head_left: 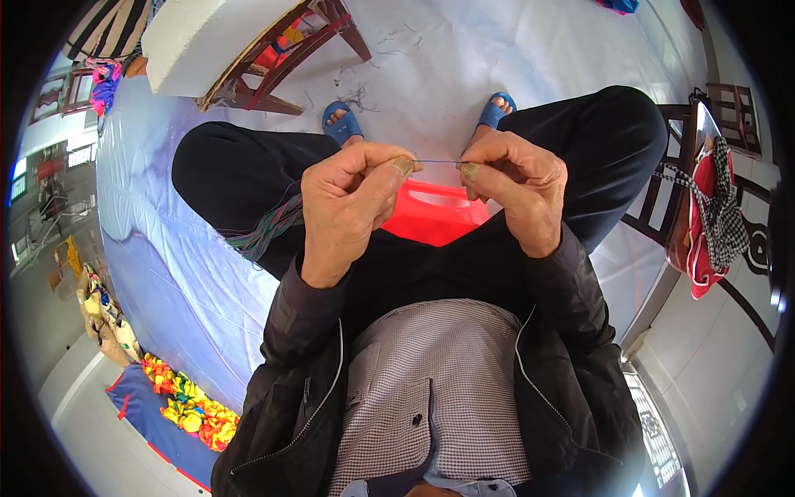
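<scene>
A thin dark blue thread (439,161) is stretched level between my two hands, above my lap. My left hand (352,199) pinches one end between thumb and forefinger. Opposite it, my right hand (517,186) grips the other end in the same way, with its remaining fingers curled in. A bundle of coloured threads (277,224) in green, purple and red hangs over my left thigh, just beside my left hand. Below the stretched thread, a red plastic stool or basket with a slotted handle (439,211) shows between my legs; its lower part is hidden.
Pale plastic sheeting (497,50) covers the floor, with thread scraps (356,95) lying on it. A wooden stool frame (286,58) stands ahead on the left. On the right, a wooden chair (679,199) carries red and checked cloth (716,207). Bright fabric pieces (195,406) lie at lower left.
</scene>
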### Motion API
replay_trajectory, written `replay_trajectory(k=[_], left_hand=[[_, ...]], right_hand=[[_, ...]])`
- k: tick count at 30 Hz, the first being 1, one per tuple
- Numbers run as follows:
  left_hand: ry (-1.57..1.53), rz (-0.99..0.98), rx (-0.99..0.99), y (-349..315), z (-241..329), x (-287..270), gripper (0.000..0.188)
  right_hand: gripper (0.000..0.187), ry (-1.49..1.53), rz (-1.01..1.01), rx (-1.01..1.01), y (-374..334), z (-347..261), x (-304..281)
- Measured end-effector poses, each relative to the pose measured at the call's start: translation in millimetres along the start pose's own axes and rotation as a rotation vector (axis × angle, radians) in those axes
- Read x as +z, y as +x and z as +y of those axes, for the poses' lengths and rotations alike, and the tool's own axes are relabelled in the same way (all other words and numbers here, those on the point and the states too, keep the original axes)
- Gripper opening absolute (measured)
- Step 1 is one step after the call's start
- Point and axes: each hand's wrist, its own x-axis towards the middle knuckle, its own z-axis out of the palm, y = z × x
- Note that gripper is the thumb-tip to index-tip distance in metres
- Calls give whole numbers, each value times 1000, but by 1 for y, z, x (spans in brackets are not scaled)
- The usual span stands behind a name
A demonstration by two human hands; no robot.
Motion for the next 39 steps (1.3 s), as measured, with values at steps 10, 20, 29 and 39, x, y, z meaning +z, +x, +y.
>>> replay_trajectory(k=[10,20,29,39], left_hand=[[41,-19,-75,-3,-1,-1,13],[142,-18,31,-4,-2,3,12],[156,-7,54,-6,-1,2,11],[75,-38,42,-7,-3,-2,11]], right_hand=[[7,186,71,77,0,3,0],[10,122,154,8,0,4,-2],[11,-73,198,-105,0,5,-5],[11,210,106,-41,2,13,-8]])
